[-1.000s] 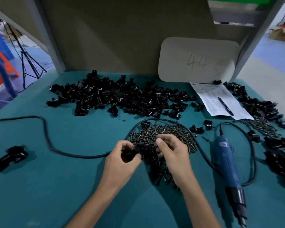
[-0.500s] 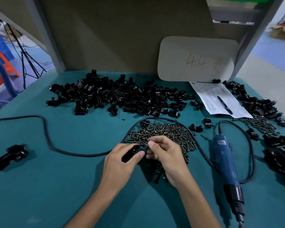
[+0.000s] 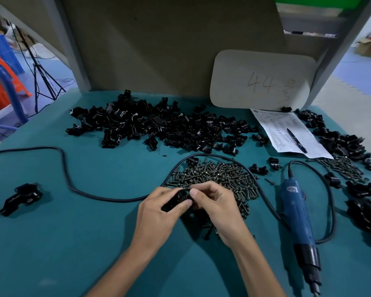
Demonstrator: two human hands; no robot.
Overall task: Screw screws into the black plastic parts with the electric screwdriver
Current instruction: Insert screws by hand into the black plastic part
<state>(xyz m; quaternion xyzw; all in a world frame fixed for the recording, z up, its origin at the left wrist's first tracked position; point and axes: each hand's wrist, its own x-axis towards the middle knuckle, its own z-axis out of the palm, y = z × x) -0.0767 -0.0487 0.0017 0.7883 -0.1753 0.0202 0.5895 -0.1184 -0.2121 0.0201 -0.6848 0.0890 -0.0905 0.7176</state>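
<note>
Left hand (image 3: 159, 213) fingers are gripping black plastic part (image 3: 177, 199) by the screws (image 3: 219, 174); right hand (image 3: 217, 207) fingers are pinching its end. Electric screwdriver (image 3: 296, 215) is lying rightward, nearer right hand, tip toward person.

One blue electric screwdriver (image 3: 298, 217), one pen (image 3: 296, 140), one paper sheet (image 3: 274, 125), two screw heaps (image 3: 219, 174) and too many black parts (image 3: 159, 125) to count are lying on the table (image 3: 51, 243).

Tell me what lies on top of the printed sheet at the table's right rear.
A black pen lies diagonally on the printed sheet. One small black part sits at its far edge. Anything beneath the paper is covered.
</note>
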